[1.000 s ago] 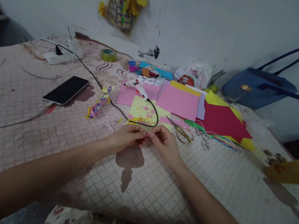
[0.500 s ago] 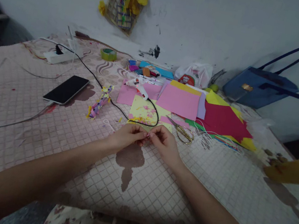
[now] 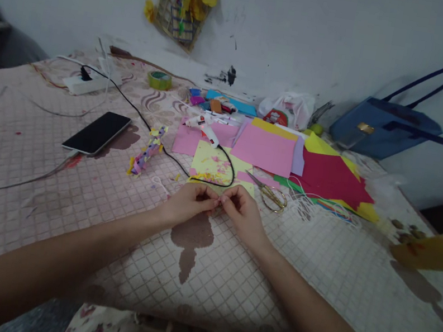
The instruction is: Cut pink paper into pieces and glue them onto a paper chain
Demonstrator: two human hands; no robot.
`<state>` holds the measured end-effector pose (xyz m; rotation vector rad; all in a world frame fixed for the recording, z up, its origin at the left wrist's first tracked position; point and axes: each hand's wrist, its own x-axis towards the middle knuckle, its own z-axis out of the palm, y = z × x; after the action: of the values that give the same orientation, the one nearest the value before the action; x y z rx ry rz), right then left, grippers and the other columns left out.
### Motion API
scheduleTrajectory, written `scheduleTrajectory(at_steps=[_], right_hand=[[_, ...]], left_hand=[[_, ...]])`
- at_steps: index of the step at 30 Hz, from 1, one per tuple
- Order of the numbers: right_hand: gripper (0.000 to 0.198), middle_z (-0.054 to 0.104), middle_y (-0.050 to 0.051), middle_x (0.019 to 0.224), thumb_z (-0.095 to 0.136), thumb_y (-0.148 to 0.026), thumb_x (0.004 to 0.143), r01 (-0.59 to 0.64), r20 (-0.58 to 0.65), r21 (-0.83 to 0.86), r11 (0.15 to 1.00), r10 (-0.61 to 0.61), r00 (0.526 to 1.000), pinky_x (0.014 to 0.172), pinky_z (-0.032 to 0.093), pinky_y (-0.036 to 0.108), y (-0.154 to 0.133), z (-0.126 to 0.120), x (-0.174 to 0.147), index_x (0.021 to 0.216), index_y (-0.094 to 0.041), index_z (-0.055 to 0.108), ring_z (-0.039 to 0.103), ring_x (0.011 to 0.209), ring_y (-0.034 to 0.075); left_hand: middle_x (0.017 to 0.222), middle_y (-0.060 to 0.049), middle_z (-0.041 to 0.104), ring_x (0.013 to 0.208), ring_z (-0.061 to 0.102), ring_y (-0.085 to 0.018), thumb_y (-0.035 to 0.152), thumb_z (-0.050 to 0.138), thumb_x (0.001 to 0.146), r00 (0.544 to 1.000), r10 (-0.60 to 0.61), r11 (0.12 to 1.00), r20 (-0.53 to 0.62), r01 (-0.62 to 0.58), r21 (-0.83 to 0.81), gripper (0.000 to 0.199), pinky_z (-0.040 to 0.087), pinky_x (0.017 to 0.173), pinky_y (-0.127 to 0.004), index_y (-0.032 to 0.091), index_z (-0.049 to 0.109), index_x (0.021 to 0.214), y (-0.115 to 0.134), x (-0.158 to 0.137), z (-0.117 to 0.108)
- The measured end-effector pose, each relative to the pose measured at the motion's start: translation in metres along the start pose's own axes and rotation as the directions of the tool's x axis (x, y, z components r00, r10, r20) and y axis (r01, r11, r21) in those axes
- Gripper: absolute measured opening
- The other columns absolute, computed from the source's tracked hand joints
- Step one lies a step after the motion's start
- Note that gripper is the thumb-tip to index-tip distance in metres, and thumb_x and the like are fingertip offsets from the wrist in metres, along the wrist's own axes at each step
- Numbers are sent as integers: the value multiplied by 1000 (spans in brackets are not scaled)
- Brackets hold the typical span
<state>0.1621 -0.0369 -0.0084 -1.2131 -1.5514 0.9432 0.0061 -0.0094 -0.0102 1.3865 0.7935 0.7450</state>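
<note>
My left hand (image 3: 194,201) and my right hand (image 3: 240,209) meet fingertip to fingertip over the near edge of a pale yellow sheet (image 3: 201,157). Both are pinched closed on something too small to make out. Small yellow and pink paper scraps (image 3: 213,177) lie on that sheet just beyond the fingers. To the right of my right hand rest scissors (image 3: 271,196) with gold handles. A white glue gun (image 3: 206,129) lies farther back, its black cord looping toward my hands. Left of my left hand is a decorated purple and yellow paper piece (image 3: 148,151).
A phone (image 3: 98,133) on a cable and a power strip (image 3: 88,84) are at left. Coloured sheets (image 3: 264,148), a red sheet (image 3: 326,175) and white string (image 3: 304,205) lie right of centre. Green tape (image 3: 160,80), a blue bag (image 3: 384,128) and a yellow cup (image 3: 432,252) stand around.
The fingertips have shifted very slightly, still pressed together in the same place. The whole view has moved a little; nothing on the table has visibly moved.
</note>
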Motion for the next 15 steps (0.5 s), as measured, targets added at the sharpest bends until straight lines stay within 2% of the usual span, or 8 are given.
scheduleTrajectory(at_steps=[9, 15], right_hand=[[11, 52, -1, 69, 52, -29, 81, -17, -20, 6, 1000, 17, 1000, 58, 42, 26, 5, 4, -1, 76, -19, 47, 50, 63, 12], [15, 49, -2, 73, 56, -31, 77, -68, -20, 164, 984, 72, 997, 56, 44, 25, 6, 6, 1, 82, -21, 46, 49, 62, 11]], left_hand=[[61, 0, 56, 56, 50, -10, 28, 61, 71, 998, -3, 1000, -67, 5, 21, 14, 39, 56, -22, 14, 61, 70, 3, -1, 3], [62, 0, 58, 57, 51, -11, 27, 61, 71, 997, -10, 1000, -72, 12, 26, 13, 39, 57, -23, 15, 63, 72, 0, -1, 3]])
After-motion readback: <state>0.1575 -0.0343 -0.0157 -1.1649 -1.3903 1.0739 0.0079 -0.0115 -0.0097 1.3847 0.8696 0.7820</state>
